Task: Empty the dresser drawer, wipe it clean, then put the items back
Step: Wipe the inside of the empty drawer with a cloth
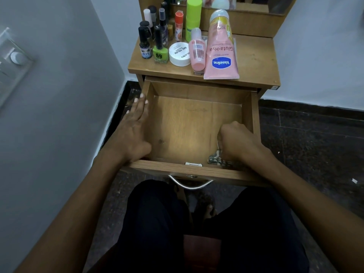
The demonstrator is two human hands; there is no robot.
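Observation:
The wooden dresser drawer (197, 89) is pulled out in front of me, its bare floor showing. My left hand (134, 127) lies flat with fingers spread along the drawer's left wall. My right hand (236, 141) is inside at the near right corner, closed on a patterned cloth (214, 159) that presses on the drawer floor; most of the cloth is hidden under the fist. On the dresser top (254, 66) stand the items: a pink Vaseline tube (221, 54), a pink bottle (197, 54), a white nail polish remover jar (179, 54), a green nail polish (160, 52) and several dark bottles (146, 40).
A metal handle (191, 183) hangs on the drawer front, just above my knees in dark trousers. A grey wall with a switch plate (11, 62) runs close on the left. Dark speckled floor (307, 138) spreads to the right. A mirror edge (252, 6) stands behind the items.

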